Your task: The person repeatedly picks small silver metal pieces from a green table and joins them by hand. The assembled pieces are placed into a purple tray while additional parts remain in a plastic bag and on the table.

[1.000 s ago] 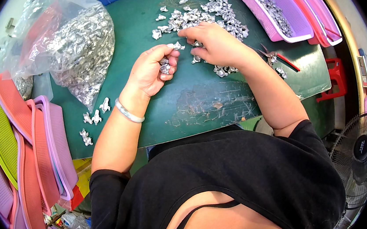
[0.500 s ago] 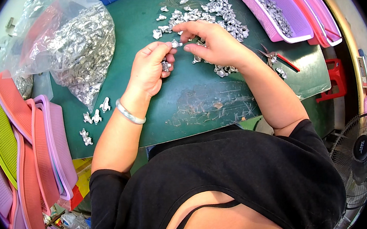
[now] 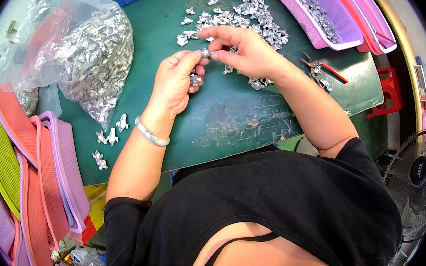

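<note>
The left hand (image 3: pixel 173 81) pinches a small silvery cast-metal piece (image 3: pixel 206 53) between thumb and forefinger, with another silvery piece (image 3: pixel 194 78) tucked in its curled fingers. I see the right hand (image 3: pixel 249 52) facing it, forefinger stretched out above, thumb tip against the pinched piece's right end; I cannot tell from here whether it grips. Both hands are above a dark green worn tabletop (image 3: pixel 183 143), just on my side of a loose heap of shiny silver metal pieces (image 3: pixel 258 11). To the right I make out red-handled metal cutters (image 3: pixel 334 72) and, beyond, a lavender perforated plastic basket (image 3: pixel 345 27) holding grey metal pieces. A clear plastic bag full of silvery pieces (image 3: pixel 100 51) stands left.
</note>
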Tool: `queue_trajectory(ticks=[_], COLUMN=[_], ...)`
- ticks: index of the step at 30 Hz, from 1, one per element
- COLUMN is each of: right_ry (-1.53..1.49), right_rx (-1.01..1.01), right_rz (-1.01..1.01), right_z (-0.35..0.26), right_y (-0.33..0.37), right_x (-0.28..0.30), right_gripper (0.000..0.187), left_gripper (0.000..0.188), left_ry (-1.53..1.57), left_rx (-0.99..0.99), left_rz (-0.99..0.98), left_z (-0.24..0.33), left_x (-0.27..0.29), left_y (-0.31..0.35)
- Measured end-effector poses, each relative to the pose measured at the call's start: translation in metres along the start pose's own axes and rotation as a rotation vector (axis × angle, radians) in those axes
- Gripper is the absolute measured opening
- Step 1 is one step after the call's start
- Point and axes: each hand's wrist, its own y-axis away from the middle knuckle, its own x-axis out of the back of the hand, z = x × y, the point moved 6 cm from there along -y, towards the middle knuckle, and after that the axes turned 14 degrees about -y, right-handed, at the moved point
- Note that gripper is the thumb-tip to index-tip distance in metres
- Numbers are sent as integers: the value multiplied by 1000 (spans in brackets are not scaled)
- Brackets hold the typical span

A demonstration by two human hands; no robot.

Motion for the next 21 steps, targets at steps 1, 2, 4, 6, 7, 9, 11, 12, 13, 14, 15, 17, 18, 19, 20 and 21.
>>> queue_trajectory(ticks=[1, 2, 4, 6, 7, 9, 11, 12, 13, 14, 15, 17, 18, 19, 20, 21], right_ry=[6, 5, 5, 11, 14, 0, -1, 5, 11, 30, 49, 80, 92, 104, 115, 126], right_rx=[4, -2, -15, 26, 47, 40, 30, 23, 17, 23, 29, 62, 89, 116, 123, 131], right_rz=[0, -2, -3, -8, -11, -12, -12, -12, -11, -8, -5, 5, 11, 17, 21, 25], right_z=[0, 0, 0, 0, -1, -2, -2, -3, -3, -4, -5, -7, -9, -10, -11, -11], right_y=[0, 0, 0, 0, 0, 0, 0, 0, 0, 0, 0, 1, 1, 1, 1, 1], right_x=[0, 0, 0, 0, 0, 0, 0, 0, 0, 0, 0, 0, 0, 0, 0, 0], right_gripper=[36, 36, 36, 36, 36, 36, 36, 36, 36, 36, 36, 36, 37, 37, 37, 37], left_gripper=[18, 18, 18, 18, 18, 18, 18, 17, 17, 17, 16, 15, 15, 14, 14, 13], left_ry=[-3, -5, -9, -12, -14, -18, -22, -24, -28, -32, -36, -28, -24, -26, -28, -30], left_rx=[2, 4, 7, 8, 5, -1, -7, -10, -11, -12, -13, -19, -22, -26, -31, -35], left_rz=[-1, -3, -6, -9, -12, -17, -26, -31, -30, -29, -28, -30, -31, -31, -31, -32], left_z=[0, 0, 0, -1, 0, 1, 1, 1, 1, 1, 1, 1, 1, 2, 2, 2], left_x=[0, 0, 0, 0, -1, -1, -2, -2, -2, -2, -2, -2, -2, -2, -2, -2], left_y=[0, 0, 0, 0, 0, 1, 1, 1, 1, 1, 1, 1, 1, 1, 1, 1])
